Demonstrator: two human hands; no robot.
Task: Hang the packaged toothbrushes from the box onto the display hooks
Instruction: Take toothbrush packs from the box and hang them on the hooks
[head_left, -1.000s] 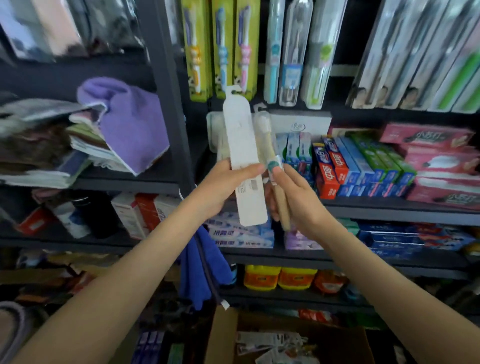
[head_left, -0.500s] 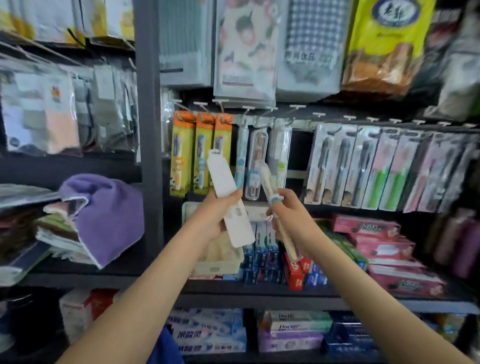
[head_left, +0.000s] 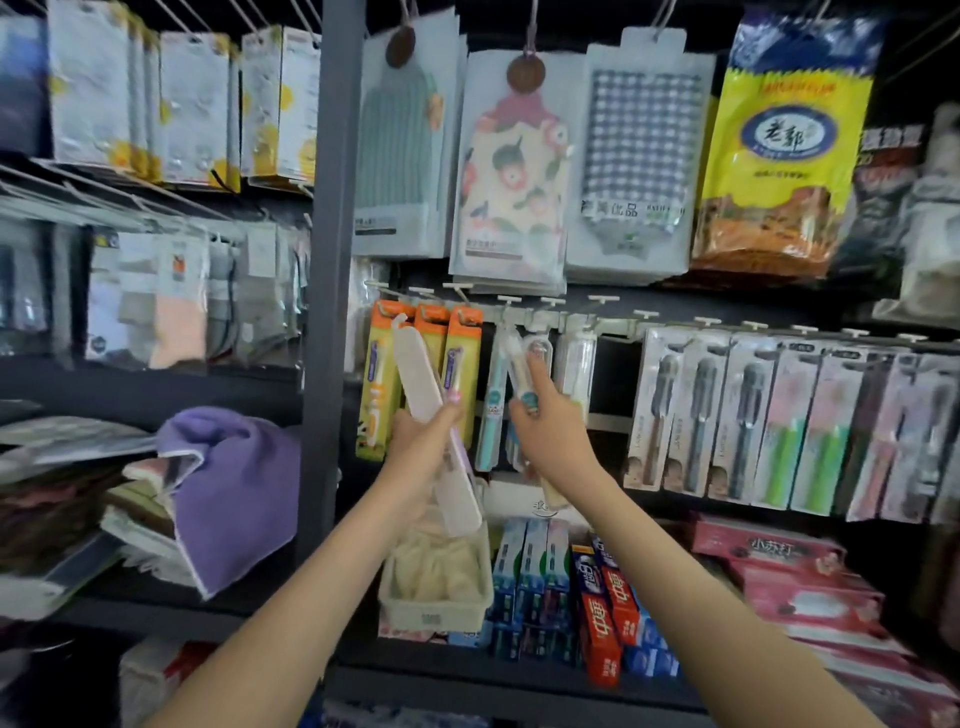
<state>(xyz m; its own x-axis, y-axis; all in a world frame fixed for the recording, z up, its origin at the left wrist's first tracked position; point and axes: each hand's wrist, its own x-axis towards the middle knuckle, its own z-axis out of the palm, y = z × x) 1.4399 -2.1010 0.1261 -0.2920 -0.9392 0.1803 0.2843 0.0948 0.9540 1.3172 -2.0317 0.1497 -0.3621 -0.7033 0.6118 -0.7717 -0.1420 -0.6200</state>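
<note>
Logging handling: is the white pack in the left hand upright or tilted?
Tilted: the left hand grips the white pack, its top leaning left, bottom right.

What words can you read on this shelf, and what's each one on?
"小苏打": pink box.
"中华": red toothpaste box.
"优品": checked cloth pack.
"老", then an unclear character: yellow bag.
Hanging toothbrush packs: too blurred.

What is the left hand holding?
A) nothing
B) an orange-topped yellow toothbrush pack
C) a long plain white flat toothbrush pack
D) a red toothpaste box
C: the left hand grips the long plain white flat toothbrush pack, tilted, in front of the hanging orange-topped yellow toothbrush packs.
</note>
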